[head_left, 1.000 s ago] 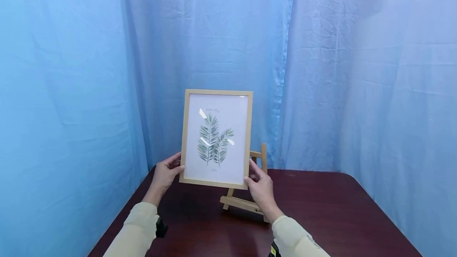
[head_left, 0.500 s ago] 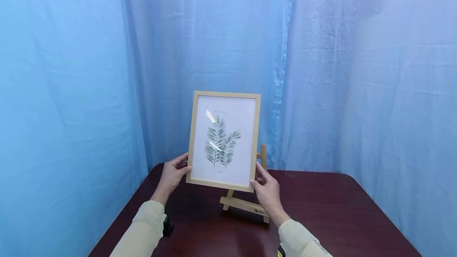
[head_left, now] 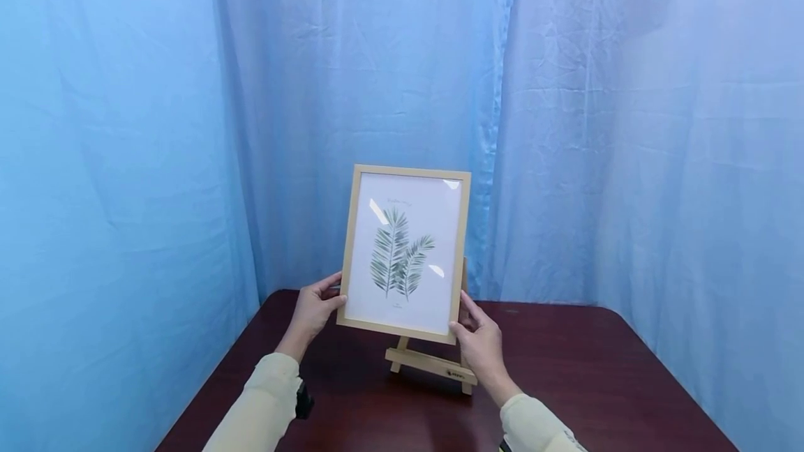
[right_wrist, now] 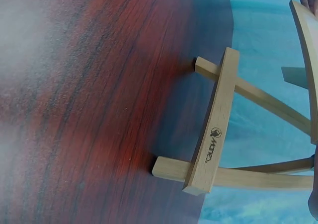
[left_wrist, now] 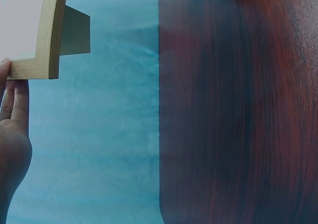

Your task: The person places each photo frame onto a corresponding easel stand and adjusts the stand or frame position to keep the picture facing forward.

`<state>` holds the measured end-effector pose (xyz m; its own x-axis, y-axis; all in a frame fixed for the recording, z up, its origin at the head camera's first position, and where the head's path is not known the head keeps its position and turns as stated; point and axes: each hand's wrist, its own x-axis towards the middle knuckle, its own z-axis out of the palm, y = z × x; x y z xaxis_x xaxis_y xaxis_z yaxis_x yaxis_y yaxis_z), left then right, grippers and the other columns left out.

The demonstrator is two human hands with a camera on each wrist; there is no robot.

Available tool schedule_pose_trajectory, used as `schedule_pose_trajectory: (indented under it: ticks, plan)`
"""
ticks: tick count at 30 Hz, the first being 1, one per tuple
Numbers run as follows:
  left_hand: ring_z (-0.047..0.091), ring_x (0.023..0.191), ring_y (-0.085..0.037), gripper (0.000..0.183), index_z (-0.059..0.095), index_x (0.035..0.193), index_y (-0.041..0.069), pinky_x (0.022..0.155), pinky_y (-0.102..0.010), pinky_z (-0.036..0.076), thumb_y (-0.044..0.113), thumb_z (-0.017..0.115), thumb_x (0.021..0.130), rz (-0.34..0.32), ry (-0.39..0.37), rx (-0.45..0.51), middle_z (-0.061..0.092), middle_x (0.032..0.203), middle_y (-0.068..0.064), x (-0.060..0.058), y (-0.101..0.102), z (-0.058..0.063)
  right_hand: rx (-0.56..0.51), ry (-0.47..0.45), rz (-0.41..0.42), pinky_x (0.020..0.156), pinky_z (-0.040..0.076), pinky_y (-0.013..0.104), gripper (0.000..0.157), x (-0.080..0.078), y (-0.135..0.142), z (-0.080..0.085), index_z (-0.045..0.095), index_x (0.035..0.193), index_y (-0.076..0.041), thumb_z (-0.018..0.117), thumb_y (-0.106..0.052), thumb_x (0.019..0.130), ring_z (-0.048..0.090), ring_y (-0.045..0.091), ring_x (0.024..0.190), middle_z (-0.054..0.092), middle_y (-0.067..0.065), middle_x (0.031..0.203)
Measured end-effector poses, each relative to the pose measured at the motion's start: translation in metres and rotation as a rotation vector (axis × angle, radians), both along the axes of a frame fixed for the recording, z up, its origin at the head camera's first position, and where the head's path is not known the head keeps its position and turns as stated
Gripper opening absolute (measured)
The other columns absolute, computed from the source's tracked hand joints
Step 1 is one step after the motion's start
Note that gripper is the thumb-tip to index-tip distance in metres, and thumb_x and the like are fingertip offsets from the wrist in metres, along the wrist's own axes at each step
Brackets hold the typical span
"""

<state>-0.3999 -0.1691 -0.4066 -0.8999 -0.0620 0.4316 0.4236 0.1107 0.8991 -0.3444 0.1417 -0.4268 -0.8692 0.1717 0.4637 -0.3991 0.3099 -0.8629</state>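
Observation:
A picture frame (head_left: 404,257) with a light wood border and a print of two green fern leaves is held upright, tilted slightly, between both hands. The left hand (head_left: 312,309) pinches its lower left edge, thumb on the front and fingers behind. At the lower right edge the right hand (head_left: 480,344) grips it the same way. Behind and below stands a small wooden easel (head_left: 430,362), its upper part mostly hidden by the frame. The frame's bottom edge is above the easel's ledge (right_wrist: 214,124), apart from it. A flap (left_wrist: 74,33) juts from the frame's back.
The easel's feet rest on a dark red-brown wooden table (head_left: 565,368). Light blue curtains (head_left: 377,54) surround the table at the back and both sides.
Both hands have carried the picture frame to the right and slightly down, so that it now covers more of the easel's upper part. The easel stays in place.

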Motion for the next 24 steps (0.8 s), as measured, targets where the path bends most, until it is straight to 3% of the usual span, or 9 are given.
schedule_pose_trajectory:
  ticks: [10,17,24]
  plan:
    - [0.068,0.096,-0.024,0.048,0.065,0.129,-0.001,0.074,-0.027,0.056,-0.012,0.071,0.083,-0.013,0.091,-0.011,0.069,0.115,-0.021,-0.002,0.01,-0.006,-0.027,0.003,0.009,0.072,0.054,0.02,0.063,0.002,0.011,-0.003,0.053,0.145,-0.014,0.069,0.006,0.088,0.066,0.033,0.105,0.059,0.017,0.135]
    - [0.065,0.107,-0.035,0.051,0.061,0.133,0.0,0.079,-0.029,0.056,-0.012,0.069,0.085,0.009,-0.014,-0.02,0.065,0.123,-0.024,-0.004,0.02,-0.003,0.001,0.012,-0.032,0.072,0.054,0.02,0.064,0.002,0.018,-0.004,0.053,0.145,-0.014,0.07,0.006,0.087,0.067,0.033,0.103,0.056,0.016,0.139]
    - [0.064,0.108,-0.038,0.051,0.059,0.134,-0.003,0.079,-0.031,0.057,-0.014,0.068,0.085,0.0,-0.008,-0.024,0.063,0.125,-0.026,-0.007,0.029,-0.004,-0.006,0.005,-0.056,0.071,0.054,0.02,0.065,0.001,0.025,-0.007,0.054,0.144,-0.014,0.072,0.007,0.085,0.068,0.033,0.101,0.058,0.015,0.138]
